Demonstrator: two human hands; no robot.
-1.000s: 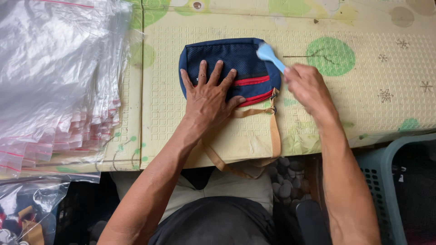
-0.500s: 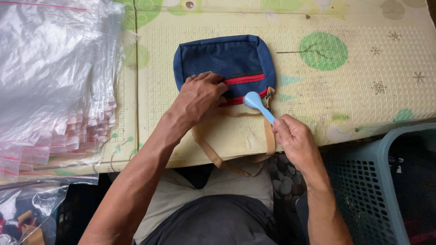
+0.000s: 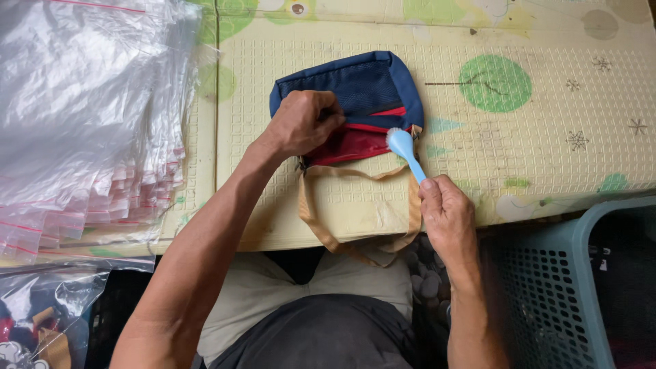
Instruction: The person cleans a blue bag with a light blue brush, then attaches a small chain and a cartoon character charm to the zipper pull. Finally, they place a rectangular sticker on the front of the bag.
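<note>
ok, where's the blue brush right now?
Head view, centre: the blue brush is in the right hand, its head at the right edge of the navy bag.

clear bags (image 3: 82,109), patterned mat (image 3: 547,150), blue basket (image 3: 553,287)

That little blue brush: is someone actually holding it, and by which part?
Yes. The right hand holds the blue brush by the lower end of its handle, head on the bag. The left hand grips the bag's flap.
</note>
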